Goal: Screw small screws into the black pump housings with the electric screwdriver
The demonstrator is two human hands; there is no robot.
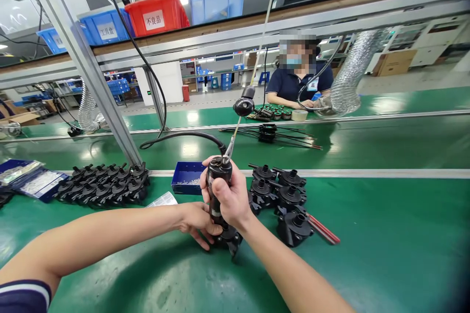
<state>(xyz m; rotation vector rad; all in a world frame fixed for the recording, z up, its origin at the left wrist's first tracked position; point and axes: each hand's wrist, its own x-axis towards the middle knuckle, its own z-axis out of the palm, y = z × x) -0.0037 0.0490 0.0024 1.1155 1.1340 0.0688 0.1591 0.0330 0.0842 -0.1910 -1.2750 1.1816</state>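
Note:
In the head view my right hand [233, 198] is wrapped round a black electric screwdriver [216, 173], which stands nearly upright and hangs from a cord with a cable at its top. Under its lower end sits a black plastic housing [230, 240] on the green surface. My left hand [200, 222] steadies the housing from the left, its thumb close to the screwdriver's lower end. The tip of the tool and the fingers' exact contact are hidden. Just behind stands a blue tray [187, 178] with small screws inside.
Similar housings stand in a group on the right [292, 195] and in rows on the left [103, 186]. A red-handled tool [325, 230] lies beside the right group. A metal post [91, 68] rises at left. Across the bench sits a person [299, 83] near wired parts.

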